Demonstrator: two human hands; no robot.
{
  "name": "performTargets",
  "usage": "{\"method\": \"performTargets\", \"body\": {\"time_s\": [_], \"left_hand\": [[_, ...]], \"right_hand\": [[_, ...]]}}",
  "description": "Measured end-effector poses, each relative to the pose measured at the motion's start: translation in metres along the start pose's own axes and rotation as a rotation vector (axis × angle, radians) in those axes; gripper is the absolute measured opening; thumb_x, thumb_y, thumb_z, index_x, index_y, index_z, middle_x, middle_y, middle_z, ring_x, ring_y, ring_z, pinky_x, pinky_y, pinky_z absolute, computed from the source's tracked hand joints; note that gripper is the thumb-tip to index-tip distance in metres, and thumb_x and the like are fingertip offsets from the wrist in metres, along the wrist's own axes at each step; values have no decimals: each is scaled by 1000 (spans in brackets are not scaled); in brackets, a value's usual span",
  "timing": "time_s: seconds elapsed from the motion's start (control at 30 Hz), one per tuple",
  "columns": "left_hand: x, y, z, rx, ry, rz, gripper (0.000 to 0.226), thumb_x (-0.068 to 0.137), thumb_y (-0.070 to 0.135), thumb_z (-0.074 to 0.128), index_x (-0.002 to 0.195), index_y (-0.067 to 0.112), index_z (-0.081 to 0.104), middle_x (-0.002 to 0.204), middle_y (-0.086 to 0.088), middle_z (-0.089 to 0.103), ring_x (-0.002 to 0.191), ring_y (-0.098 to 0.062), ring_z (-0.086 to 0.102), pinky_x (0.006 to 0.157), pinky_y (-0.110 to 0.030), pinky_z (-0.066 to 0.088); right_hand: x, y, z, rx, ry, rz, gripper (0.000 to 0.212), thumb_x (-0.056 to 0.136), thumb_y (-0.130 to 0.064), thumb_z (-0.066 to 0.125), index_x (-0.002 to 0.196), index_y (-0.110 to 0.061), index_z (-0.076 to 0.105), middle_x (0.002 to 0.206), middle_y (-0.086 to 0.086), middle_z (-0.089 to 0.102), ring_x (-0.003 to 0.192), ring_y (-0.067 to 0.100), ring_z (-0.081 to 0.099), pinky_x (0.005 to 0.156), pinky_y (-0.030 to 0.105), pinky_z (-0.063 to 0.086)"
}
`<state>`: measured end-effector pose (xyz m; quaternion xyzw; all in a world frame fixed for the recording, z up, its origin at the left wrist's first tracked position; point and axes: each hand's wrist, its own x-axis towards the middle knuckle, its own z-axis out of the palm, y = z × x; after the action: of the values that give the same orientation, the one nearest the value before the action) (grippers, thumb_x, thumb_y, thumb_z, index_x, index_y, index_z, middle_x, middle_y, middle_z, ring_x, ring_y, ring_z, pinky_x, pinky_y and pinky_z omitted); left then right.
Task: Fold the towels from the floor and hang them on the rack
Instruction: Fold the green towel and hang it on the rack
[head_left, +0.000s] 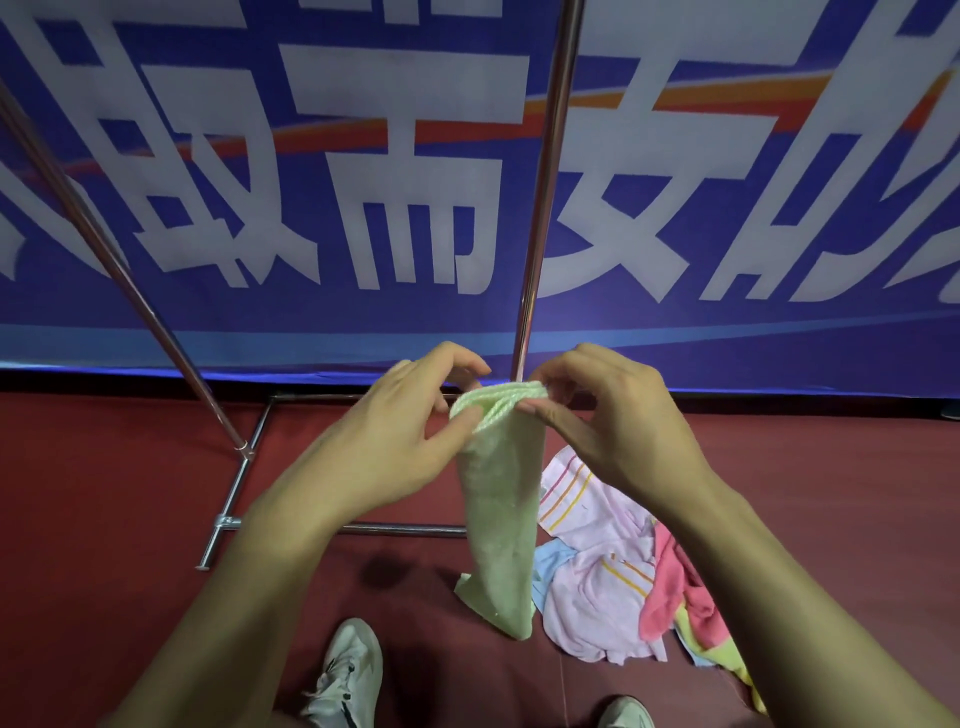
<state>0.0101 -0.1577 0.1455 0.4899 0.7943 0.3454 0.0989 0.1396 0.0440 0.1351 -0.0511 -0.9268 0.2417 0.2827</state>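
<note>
the folding step looks to be in hand: the left hand and right hand both pinch the gathered top edge of a green towel, which hangs folded lengthwise in the air above the red floor, in front of the metal rack. the next move likely calls for evening up the layered edges, then lifting it over a rack bar, while the pile of towels on the floor waits its turn.
</note>
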Motion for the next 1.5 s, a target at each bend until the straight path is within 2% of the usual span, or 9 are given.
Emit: {"method": "performTargets", "body": {"time_s": [0.07, 0.13, 0.3, 0.5, 0.7, 0.87, 1.07, 1.27, 1.5], "left_hand": [[-9, 6, -2, 106, 23, -8, 49, 87, 60, 65, 131, 44, 50, 120, 25, 55, 102, -1, 51, 84, -19, 41], [-16, 12, -1, 161, 92, 10, 56, 81, 65, 70, 130, 41, 57, 116, 23, 54, 102, -3, 49, 88, -23, 44], [-23, 27, -15, 191, 303, 88, 15, 93, 39, 71, 102, 28, 74, 97, 15, 63, 89, -13, 55, 80, -36, 51], [-28, 71, -60, 353, 338, 215, 23, 98, 41, 59, 105, 21, 70, 89, 17, 59, 85, -14, 49, 75, -30, 41], [-30, 103, -80, 553, 351, 319, 24, 101, 36, 51, 107, 16, 61, 95, 1, 64, 89, -24, 54, 80, -42, 50], [-42, 108, -80, 386, 348, 238, 27, 103, 40, 46, 116, 18, 57, 90, 1, 53, 81, -19, 53, 72, -35, 46], [-50, 107, -79, 337, 337, 235, 24, 104, 40, 43, 113, 21, 55, 90, 0, 55, 78, -17, 53, 70, -28, 41], [-53, 104, -78, 336, 328, 255, 23, 104, 41, 42, 113, 24, 54, 89, 1, 53, 79, -18, 52, 69, -31, 45], [-54, 97, -76, 181, 334, 245, 23, 103, 41, 52, 121, 28, 55, 104, 4, 62, 92, -7, 58, 80, -32, 54]], "right_hand": [[0, -5, -8, -16, 55, 11, 19, 89, -41, 76, 95, -24, 69, 84, -15, 59, 78, 5, 59, 73, 34, 56], [0, -12, -17, -22, 72, 15, 20, 89, -43, 74, 97, -25, 71, 91, -14, 56, 84, 5, 57, 73, 34, 53], [-1, -41, -46, -40, 30, 29, 27, 86, -56, 66, 96, -32, 69, 92, -20, 61, 91, 5, 58, 79, 40, 55], [3, -72, -84, -33, 74, 5, 28, 88, -56, 66, 93, -28, 66, 83, -21, 63, 85, 6, 62, 79, 39, 56], [8, -91, -118, -365, 116, -210, 31, 96, -51, 58, 99, -20, 63, 92, -7, 57, 86, 17, 53, 67, 31, 45], [6, -108, -128, -321, 91, -220, 28, 96, -47, 56, 101, -19, 60, 92, -11, 60, 85, 12, 52, 68, 25, 41], [1, -115, -117, -251, -67, -194, 18, 99, -42, 54, 111, -27, 53, 89, -12, 59, 81, 12, 56, 68, 35, 50], [3, -126, -116, -324, -63, -252, 43, 94, -57, 48, 111, -21, 63, 84, -15, 46, 77, 10, 43, 61, 37, 48], [13, -138, -119, -376, -77, -295, 39, 101, -54, 43, 110, -22, 64, 74, -3, 54, 67, 17, 45, 54, 30, 36]]}}
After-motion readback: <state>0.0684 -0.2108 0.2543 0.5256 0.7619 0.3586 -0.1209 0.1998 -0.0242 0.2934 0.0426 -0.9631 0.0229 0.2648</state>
